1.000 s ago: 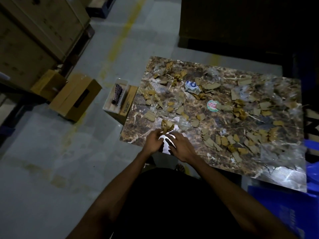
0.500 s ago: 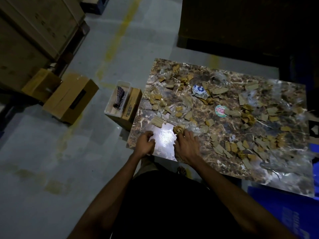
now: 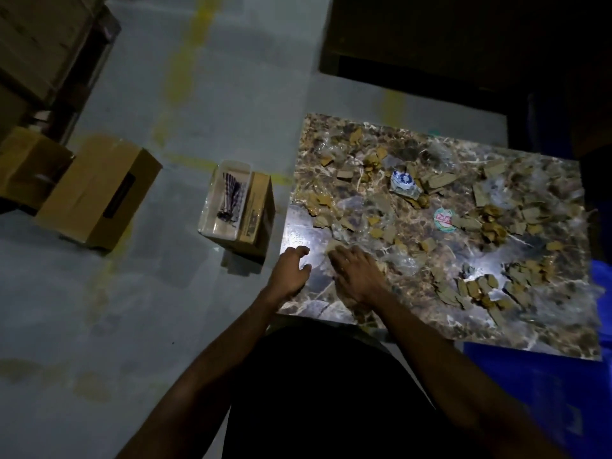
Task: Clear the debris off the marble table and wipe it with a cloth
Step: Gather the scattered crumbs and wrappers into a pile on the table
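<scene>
Bare forearms, dark clothing below, a ring on the right hand (image 3: 356, 271).
</scene>
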Available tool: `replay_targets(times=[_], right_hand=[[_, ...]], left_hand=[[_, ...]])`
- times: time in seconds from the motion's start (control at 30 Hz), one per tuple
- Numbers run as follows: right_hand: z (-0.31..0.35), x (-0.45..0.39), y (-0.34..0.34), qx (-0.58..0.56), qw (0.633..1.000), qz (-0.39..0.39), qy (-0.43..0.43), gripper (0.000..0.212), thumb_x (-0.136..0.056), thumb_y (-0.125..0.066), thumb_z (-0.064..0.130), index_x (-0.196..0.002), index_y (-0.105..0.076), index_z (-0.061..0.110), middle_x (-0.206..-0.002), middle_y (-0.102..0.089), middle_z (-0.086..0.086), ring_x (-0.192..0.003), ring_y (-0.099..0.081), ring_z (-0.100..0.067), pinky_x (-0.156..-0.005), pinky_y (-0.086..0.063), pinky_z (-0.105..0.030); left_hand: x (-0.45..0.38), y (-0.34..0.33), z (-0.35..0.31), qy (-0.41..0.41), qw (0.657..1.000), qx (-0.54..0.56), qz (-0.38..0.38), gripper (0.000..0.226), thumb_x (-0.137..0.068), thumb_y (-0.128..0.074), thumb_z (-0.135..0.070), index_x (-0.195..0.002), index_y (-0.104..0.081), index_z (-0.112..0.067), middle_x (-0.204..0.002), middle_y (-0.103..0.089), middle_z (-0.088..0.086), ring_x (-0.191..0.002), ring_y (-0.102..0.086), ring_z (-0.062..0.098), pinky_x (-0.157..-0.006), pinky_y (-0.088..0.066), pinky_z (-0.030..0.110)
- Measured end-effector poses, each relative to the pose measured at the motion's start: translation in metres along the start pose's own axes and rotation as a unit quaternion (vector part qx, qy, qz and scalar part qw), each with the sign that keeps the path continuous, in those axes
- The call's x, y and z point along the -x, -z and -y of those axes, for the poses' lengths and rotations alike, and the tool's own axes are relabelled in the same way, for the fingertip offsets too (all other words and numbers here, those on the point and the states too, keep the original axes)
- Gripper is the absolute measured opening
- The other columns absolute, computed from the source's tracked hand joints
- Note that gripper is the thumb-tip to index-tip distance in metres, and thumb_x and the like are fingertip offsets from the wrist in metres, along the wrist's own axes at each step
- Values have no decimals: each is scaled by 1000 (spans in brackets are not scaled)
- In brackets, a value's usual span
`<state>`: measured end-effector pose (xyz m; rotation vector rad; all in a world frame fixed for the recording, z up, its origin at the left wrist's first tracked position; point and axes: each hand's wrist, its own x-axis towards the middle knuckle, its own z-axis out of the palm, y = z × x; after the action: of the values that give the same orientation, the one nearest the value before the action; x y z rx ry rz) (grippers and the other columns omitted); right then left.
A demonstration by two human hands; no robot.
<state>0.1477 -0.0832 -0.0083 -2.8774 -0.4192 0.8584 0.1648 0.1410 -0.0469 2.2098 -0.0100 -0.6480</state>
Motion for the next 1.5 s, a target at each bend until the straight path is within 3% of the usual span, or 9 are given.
replay_targets(times=[0.1, 0.27, 0.5, 0.67, 0.8, 0.93, 1.17, 1.37, 1.5], right_hand=[[-13, 16, 2, -11, 997, -28, -67, 55, -104, -47, 42, -155, -39, 22, -161, -38, -8, -150, -28, -38, -119, -24, -54], [-7, 9, 11, 8, 989, -85, -116, 40, -96, -55, 36, -129, -59, 14, -135, -57, -14, -126, -46, -38, -102, -40, -50], [22, -41, 31, -37, 997, -63, -29, 60, -97, -51, 41, -151, -44, 17, -156, -45, -16, -139, -42, -48, -107, -41, -60], [-9, -36, 28, -11, 999, -7, -44, 64, -107, -33, 46, -165, -16, 26, -172, -15, -9, -157, -11, -42, -121, -17, -61], [-41, -11, 19, -25, 997, -29, -71, 61, -105, -35, 49, -161, -27, 27, -166, -30, -11, -148, -28, -43, -117, -24, -60], [-44, -12, 27, -12, 992, -112, -55, 45, -98, -45, 43, -136, -52, 20, -135, -52, -13, -122, -46, -36, -99, -40, -49], [-34, -53, 17, -61, 995, -72, 28, 64, -102, -33, 54, -158, -34, 23, -160, -37, -12, -139, -35, -43, -109, -34, -58], [-68, -26, 6, -50, 997, -55, 4, 60, -106, -41, 47, -161, -28, 27, -167, -28, -4, -153, -22, -40, -120, -25, -58], [-67, -36, 24, -50, 993, -106, 8, 44, -104, -36, 48, -135, -55, 22, -144, -52, -6, -132, -42, -34, -104, -39, -51]], left_hand=[[-4, 7, 4, -16, 999, -36, 24, 47, -92, -63, -25, -139, -56, -18, -126, -58, 12, -116, -57, 32, -98, -48, 41], [-13, 14, -12, -27, 992, -116, 46, 53, -89, -62, -24, -140, -51, -18, -128, -51, 15, -119, -51, 37, -95, -48, 43], [-20, 12, -29, -43, 953, -297, 33, 68, -83, -72, -36, -141, -42, -18, -131, -47, 14, -119, -47, 35, -88, -48, 44], [-25, 8, -29, -14, 928, -371, 17, 106, -77, -83, -47, -158, -22, -15, -160, -27, 15, -142, -33, 39, -97, -49, 47], [-27, 4, -38, 19, 920, -391, 29, 110, -75, -87, -40, -158, -19, -13, -162, -23, 15, -143, -32, 41, -99, -49, 48], [-29, 2, -44, 40, 920, -389, 30, 110, -65, -93, -25, -151, -25, -14, -156, -30, 13, -137, -37, 38, -93, -54, 49], [-29, 5, -46, 46, 917, -397, 9, 95, -77, -80, -13, -155, -25, -13, -153, -34, 11, -133, -42, 36, -84, -57, 48], [-35, 11, -58, 34, 916, -399, 34, 114, -80, -80, -20, -163, -1, -16, -153, -31, 15, -131, -41, 40, -91, -53, 50], [-68, 20, -80, 31, 904, -423, 51, 100, -86, -77, -27, -160, -11, -17, -155, -30, 23, -138, -39, 46, -97, -50, 52]])
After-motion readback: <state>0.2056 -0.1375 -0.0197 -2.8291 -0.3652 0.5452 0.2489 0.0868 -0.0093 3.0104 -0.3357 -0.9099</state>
